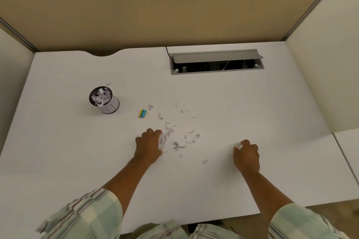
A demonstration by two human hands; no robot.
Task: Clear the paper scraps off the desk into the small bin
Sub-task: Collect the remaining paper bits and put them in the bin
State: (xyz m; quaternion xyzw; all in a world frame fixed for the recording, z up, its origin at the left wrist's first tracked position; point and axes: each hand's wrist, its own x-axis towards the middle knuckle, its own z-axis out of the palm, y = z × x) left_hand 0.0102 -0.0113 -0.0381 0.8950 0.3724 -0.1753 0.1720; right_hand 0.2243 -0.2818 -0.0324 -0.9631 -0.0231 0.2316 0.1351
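Note:
Several small white paper scraps (179, 135) lie scattered over the middle of the white desk (242, 112). My left hand (148, 146) rests on the desk at the left edge of the heap, its fingers curled round a bunch of scraps. My right hand (246, 154) lies on the desk to the right of the heap, apart from it, with its fingers loosely curled and nothing in them. The small round bin (104, 99), white with a dark rim, stands at the far left and holds several scraps.
A small yellow and blue eraser (142, 113) lies between the bin and the scraps. A grey cable hatch (216, 61) stands open at the back of the desk. Beige partition walls close in the back and both sides.

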